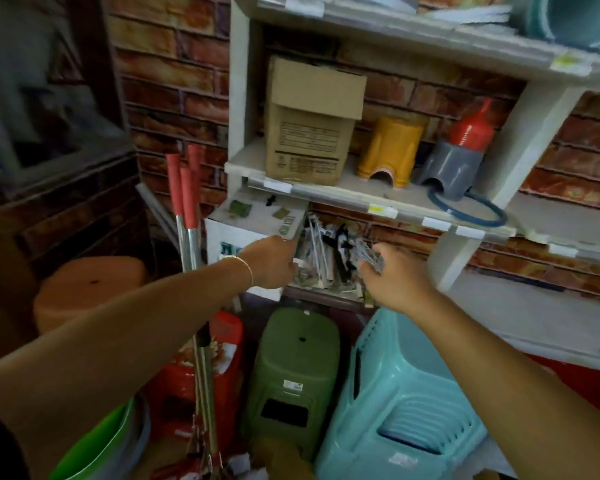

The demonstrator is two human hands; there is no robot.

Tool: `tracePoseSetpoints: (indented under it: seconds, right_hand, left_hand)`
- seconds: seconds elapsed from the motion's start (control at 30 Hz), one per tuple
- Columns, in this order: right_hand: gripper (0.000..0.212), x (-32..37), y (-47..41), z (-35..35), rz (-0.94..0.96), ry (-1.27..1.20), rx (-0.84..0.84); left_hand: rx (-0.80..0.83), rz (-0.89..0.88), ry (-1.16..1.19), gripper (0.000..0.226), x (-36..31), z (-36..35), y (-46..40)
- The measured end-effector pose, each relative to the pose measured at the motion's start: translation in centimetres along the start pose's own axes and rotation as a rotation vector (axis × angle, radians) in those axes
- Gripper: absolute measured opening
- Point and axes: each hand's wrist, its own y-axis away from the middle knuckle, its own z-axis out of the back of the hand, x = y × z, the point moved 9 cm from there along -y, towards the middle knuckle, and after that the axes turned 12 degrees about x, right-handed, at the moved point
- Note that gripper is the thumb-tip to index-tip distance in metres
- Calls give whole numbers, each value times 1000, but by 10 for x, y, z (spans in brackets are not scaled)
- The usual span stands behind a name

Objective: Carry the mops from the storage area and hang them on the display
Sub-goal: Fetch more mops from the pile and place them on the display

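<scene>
Three mops (189, 216) with metal poles and red grips lean upright at the left of the white shelf unit, passing behind my left forearm; their heads are near the bottom edge. My left hand (272, 263) reaches into the gap under the lower shelf, its fingers hidden behind a white box (243, 240). My right hand (390, 278) is closed on a bundle of thin metal hooks (371, 259) beside a cluttered pile of packaged items (326, 261). Neither hand touches the mops.
The shelf (361, 199) holds a cardboard box (309, 123), a yellow stool (388, 155), a grey and red item and a blue ring. Below stand a green stool (295, 372), a teal basket (406, 393), a red stool, an orange stool (87, 289) and a green bucket.
</scene>
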Motion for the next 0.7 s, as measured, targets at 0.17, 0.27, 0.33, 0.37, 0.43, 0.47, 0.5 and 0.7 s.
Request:
tracePoseSetpoints:
  seconds: [0.17, 0.27, 0.33, 0.37, 0.43, 0.47, 0.5, 0.7]
  right_hand:
    - [56, 40, -88, -26, 200, 2, 124]
    - [55, 58, -129, -36, 294, -20, 167]
    - [62, 70, -154, -45, 357, -14, 214]
    - [65, 76, -165, -52, 385, -15, 245]
    - [66, 89, -185, -66, 427, -24, 291]
    - [66, 96, -192, -73, 445, -28, 308]
    - [65, 103, -198, -81, 464, -33, 321]
    - [54, 149, -202, -136, 575, -35, 448]
  left_hand:
    - [-31, 284, 56, 38, 77, 2, -19]
    - [-24, 436, 100, 34, 110, 5, -20]
    - [1, 524, 114, 33, 127, 5, -16]
    - [5, 564, 113, 33, 135, 3, -12]
    - [3, 631, 98, 32, 150, -4, -5]
    - [12, 660, 95, 31, 156, -10, 0]
    - [31, 680, 97, 29, 159, -17, 5]
    - [63, 791, 222, 28, 175, -56, 21]
